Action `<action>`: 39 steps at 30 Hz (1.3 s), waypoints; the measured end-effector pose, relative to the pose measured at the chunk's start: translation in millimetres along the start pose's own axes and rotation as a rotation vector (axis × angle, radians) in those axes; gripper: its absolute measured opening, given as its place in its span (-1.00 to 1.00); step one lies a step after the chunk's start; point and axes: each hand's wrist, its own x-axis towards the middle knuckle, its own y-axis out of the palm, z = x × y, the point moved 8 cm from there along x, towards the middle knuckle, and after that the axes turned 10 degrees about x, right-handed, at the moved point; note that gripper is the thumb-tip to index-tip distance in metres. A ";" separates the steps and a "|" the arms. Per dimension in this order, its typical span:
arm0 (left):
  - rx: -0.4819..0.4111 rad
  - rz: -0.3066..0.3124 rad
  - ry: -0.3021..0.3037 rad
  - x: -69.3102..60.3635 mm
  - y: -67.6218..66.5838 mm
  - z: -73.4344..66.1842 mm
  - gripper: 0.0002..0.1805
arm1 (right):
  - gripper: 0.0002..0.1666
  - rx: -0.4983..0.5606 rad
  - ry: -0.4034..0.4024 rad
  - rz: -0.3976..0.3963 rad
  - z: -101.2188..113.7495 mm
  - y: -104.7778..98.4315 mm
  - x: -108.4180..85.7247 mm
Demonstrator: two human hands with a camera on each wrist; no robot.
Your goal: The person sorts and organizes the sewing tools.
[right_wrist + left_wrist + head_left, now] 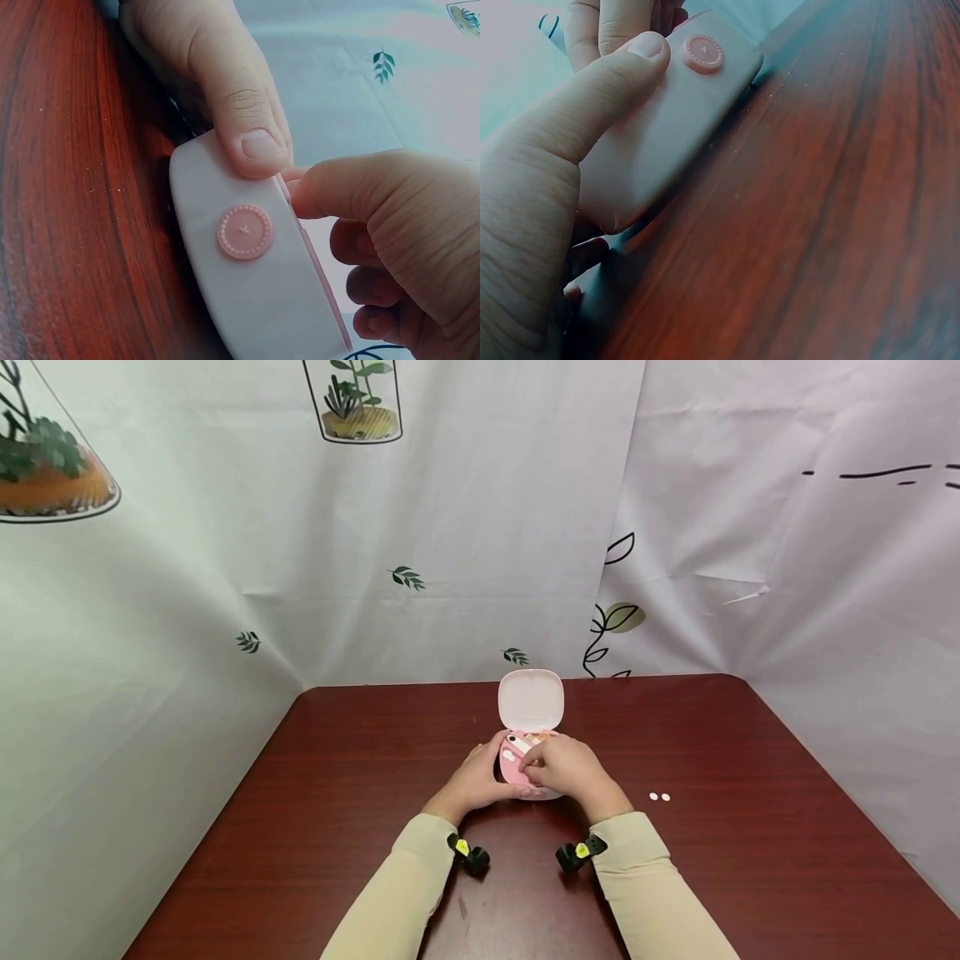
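Note:
A small white and pink case [531,700] stands on the table with its lid raised. My left hand [480,774] grips the case from the left, with the thumb along its front wall. That front wall bears a round pink button [244,232] with a beaded rim. My right hand [566,766] reaches over the pink inside [510,767] of the case, thumb and fingertips bent in toward it. Whether a small thing sits between those fingertips is hidden. White pieces [508,755] and a dark round spot show inside, near the left edge.
Two small white discs [660,797] lie on the dark red wooden table [360,793], right of the right hand. Behind the table hangs a pale cloth [480,527] printed with plants. Each wrist wears a small black camera [471,858].

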 end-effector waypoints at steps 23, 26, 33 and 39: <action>0.006 0.009 0.004 -0.5 -0.5 -2.6 0.15 | -0.88 0.040 0.044 -0.105 -4.3 -14.9 0.4; -0.005 0.004 0.004 -0.4 -0.2 -1.9 0.15 | -0.88 0.045 0.053 -0.097 -5.2 -14.8 0.2; 0.008 0.005 0.004 0.0 1.2 0.0 0.15 | -0.86 0.046 0.034 -0.016 -3.8 -3.3 1.5; 0.002 -0.001 0.013 0.1 0.5 -1.1 0.14 | -0.88 0.011 0.035 -0.001 -3.8 0.4 1.7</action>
